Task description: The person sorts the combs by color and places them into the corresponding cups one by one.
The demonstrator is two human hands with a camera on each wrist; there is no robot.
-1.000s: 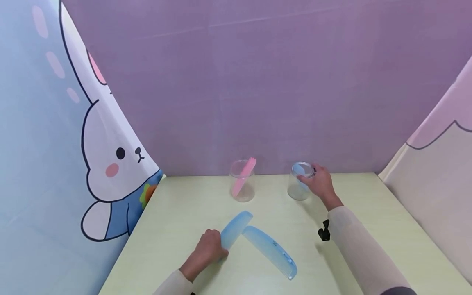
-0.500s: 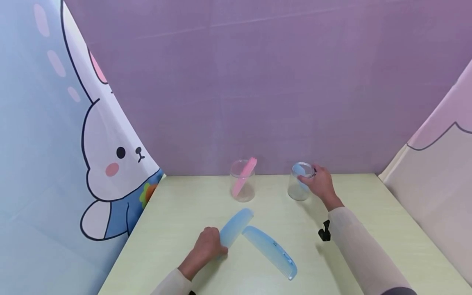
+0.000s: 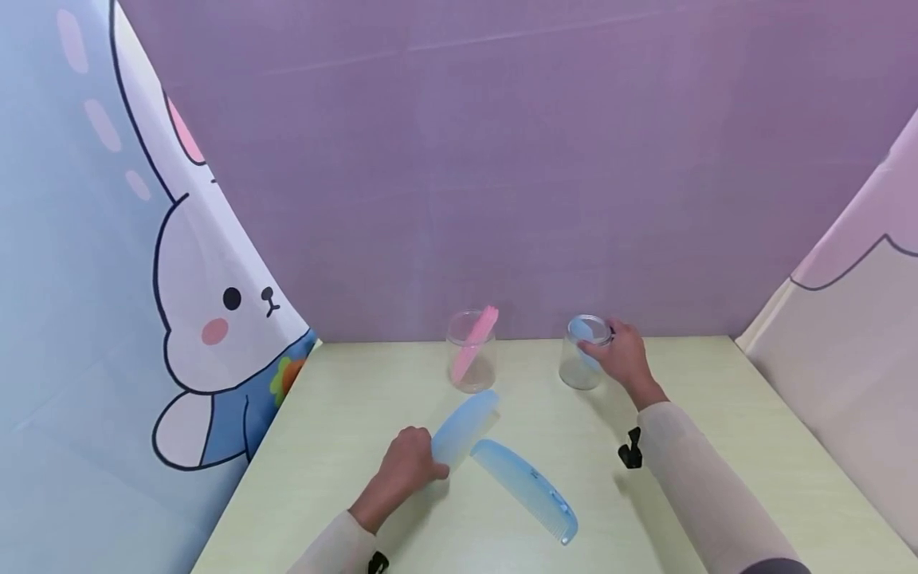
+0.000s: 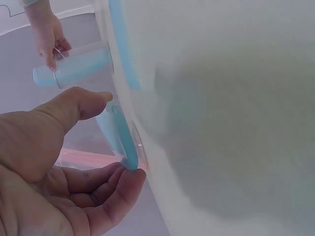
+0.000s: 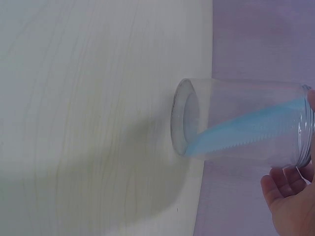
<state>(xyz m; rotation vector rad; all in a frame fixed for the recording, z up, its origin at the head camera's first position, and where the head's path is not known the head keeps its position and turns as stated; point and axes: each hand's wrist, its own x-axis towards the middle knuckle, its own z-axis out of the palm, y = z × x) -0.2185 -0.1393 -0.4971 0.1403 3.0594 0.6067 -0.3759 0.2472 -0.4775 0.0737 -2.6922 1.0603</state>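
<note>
A light blue comb is in my left hand, gripped near its lower end between thumb and fingers, its far end tilted up off the table. In the left wrist view the same comb spans from thumb to fingertips. My right hand grips the rim of a clear jar standing at the back right. Inside that jar leans another blue comb, teeth plain in the right wrist view. Flat on the table, right of the left hand, lies a third blue comb.
A second clear jar stands at the back, left of the gripped one, with a pink comb-like piece leaning in it. The pale table ends at a purple backdrop; printed cloths hang at both sides.
My left hand has lifted its comb slightly and moved it forward, toward the jar with the pink piece. The right hand stays on its jar.
</note>
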